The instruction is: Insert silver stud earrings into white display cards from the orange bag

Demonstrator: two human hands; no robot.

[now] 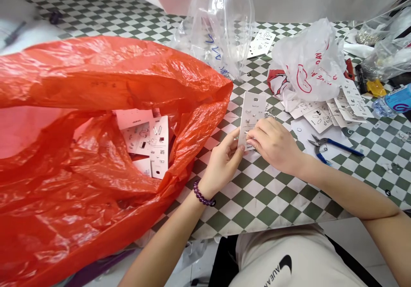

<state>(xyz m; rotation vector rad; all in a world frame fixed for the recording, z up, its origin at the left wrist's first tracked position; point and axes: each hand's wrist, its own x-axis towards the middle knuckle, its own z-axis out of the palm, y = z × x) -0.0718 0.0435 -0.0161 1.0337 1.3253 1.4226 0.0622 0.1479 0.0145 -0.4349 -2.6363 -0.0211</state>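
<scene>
A white earring display card point(252, 115) stands tilted upright, with small silver studs mounted on it. My left hand point(221, 162) pinches its lower left edge, and my right hand point(274, 143) grips its lower right part, with the fingers covering the bottom of the card. A purple beaded bracelet point(202, 194) circles my left wrist. To the left, a large orange plastic bag point(96, 73) lies open, with several similar cards point(150, 145) inside it. More earring cards point(321, 115) lie scattered to the right of my right hand.
Blue-handled pliers point(330, 147) lie on the green and white checkered tabletop point(266, 197) near my right hand. Behind stand a white printed plastic bag point(308, 62) and a clear plastic bag point(218, 25). A water bottle point(393, 100) lies at the right edge.
</scene>
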